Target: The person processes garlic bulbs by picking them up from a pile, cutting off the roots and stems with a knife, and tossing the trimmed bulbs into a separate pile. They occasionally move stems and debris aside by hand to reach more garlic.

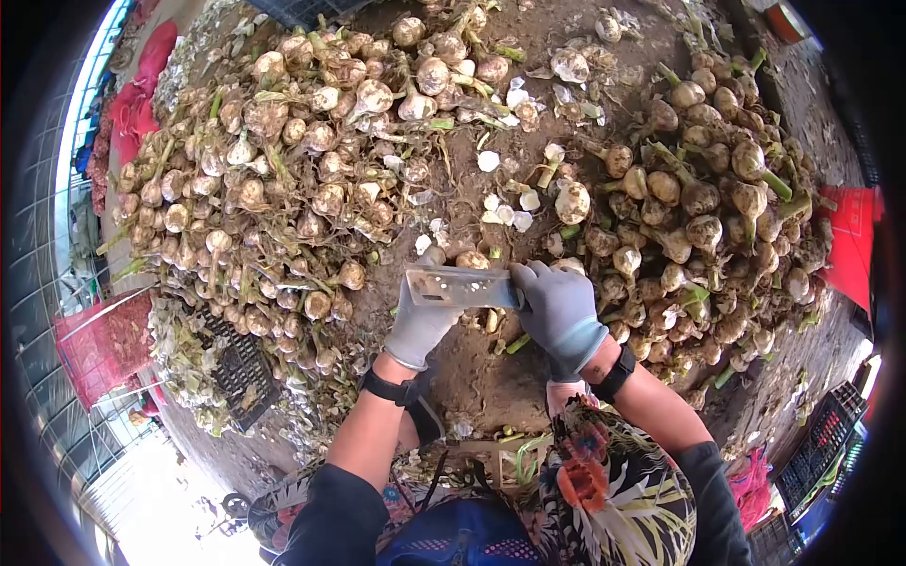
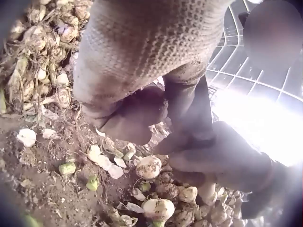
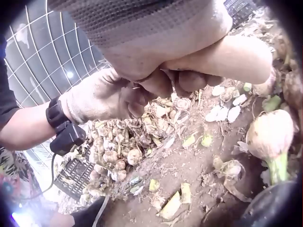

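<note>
A broad, soiled cleaver (image 1: 467,286) lies level between the two gloved hands in the head view, a slot near its left end. My right hand (image 1: 562,311) grips its right end, hiding the handle. At the other end, my left hand (image 1: 420,325) is partly behind the blade, with fingertips showing above its upper edge. The left wrist view shows the left fingers (image 2: 137,113) curled and the thumb against the dark blade (image 2: 201,109). A garlic bulb (image 1: 472,259) shows just beyond the cleaver, and a larger bulb with a cut green stem (image 3: 272,135) sits near the right hand.
Heaps of dirty garlic bulbs cover the ground on the left (image 1: 283,160) and right (image 1: 708,208). White skins (image 1: 505,215) and stem pieces (image 3: 170,205) litter the soil between. A black crate (image 1: 241,368) stands at left, a red container (image 1: 849,241) at right.
</note>
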Demonstrator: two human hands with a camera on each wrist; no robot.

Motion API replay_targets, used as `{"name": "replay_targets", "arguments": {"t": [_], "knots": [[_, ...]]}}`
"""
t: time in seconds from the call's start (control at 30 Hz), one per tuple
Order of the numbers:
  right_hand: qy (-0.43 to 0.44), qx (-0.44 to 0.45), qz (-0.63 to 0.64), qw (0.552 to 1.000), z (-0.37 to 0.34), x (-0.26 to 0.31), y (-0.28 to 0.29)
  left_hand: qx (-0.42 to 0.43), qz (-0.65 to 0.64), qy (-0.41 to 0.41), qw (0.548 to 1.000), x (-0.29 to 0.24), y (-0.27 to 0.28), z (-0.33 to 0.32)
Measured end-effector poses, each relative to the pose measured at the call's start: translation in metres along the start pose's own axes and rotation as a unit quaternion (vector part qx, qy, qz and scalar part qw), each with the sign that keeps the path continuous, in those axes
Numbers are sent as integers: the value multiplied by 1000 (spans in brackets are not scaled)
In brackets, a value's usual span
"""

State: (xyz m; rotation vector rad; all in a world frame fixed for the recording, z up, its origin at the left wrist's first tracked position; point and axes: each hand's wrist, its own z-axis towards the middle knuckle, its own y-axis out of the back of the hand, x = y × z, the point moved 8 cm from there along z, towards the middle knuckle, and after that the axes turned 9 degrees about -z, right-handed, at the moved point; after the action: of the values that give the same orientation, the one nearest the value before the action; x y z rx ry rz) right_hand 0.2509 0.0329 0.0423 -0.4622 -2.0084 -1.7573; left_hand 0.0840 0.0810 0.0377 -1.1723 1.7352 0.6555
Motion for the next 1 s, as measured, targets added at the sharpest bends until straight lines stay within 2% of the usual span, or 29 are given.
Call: {"name": "replay_targets", "arguments": {"t": [0.07, 0.13, 0.2, 0.27, 0.3, 0.33, 0.37, 0.4, 0.47, 0.5, 0.53, 0.57, 0.6, 0.67, 0.7, 0.73, 0.77, 0.8, 0.83, 0.9, 0.93, 1.0], "knots": [[-5, -1, 5, 1000, -3, -6, -3, 32, 152, -16, 988, -12, -9, 1], [-44, 4, 31, 999, -7, -15, -8, 2, 150, -35, 988, -20, -12, 1], [-60, 4, 66, 996, -12, -18, -17, 14, 188, -56, 980, -13, -10, 1], [-101, 63, 87, 989, -17, -29, -37, 26, 227, -79, 970, -9, -12, -4], [-194, 114, 107, 968, -22, -49, -50, -26, 41, -14, 999, -3, -7, -7], [-285, 164, 125, 936, -31, -70, -64, -78, -147, 51, 985, -3, -8, -10], [-223, 74, 75, 969, -36, -73, -63, -82, -99, 32, 991, -23, -9, -13], [-219, 75, 75, 970, -43, -74, -65, -85, -99, 31, 991, -28, -12, -9], [-245, 102, 273, 925, -40, -69, -80, -50, 111, 7, 993, -43, -27, 10], [-287, 148, 262, 910, -34, -63, -76, 32, 27, -26, 999, -64, -65, 11], [-294, 39, 435, 850, -42, -65, -83, 118, -59, -55, 990, -87, -105, 9], [-269, -63, 592, 757, -51, -67, -90, 116, -61, -53, 990, -95, -112, 12], [-255, -33, 527, 810, -47, -69, -90, 114, 11, -116, 987, -111, -118, 21], [-217, 22, 386, 896, -33, -72, -88, 55, 41, -75, 995, -102, -96, 52], [-242, 47, 342, 907, -21, -61, -52, -56, 244, -10, 968, -90, -59, 71], [-284, 64, 379, 878, -23, -67, -58, -201, 400, -200, 871, -55, -13, 91], [-289, 46, 410, 864, -23, -71, -59, -232, 295, -21, 927, -29, 20, 103], [-294, 29, 439, 848, -24, -74, -63, -277, 194, 160, 927, -2, 47, 103], [-299, 31, 436, 848, -27, -78, -71, -279, 93, 155, 943, 26, 63, 111], [-264, 19, 427, 864, -24, -85, -79, -356, 181, 114, 910, 44, 85, 118], [-264, 17, 425, 866, -16, -81, -64, -358, 122, 112, 919, 35, 80, 116], [-344, 60, 517, 782, -12, -71, -51, -326, 172, 93, 925, 32, 79, 108]]}}
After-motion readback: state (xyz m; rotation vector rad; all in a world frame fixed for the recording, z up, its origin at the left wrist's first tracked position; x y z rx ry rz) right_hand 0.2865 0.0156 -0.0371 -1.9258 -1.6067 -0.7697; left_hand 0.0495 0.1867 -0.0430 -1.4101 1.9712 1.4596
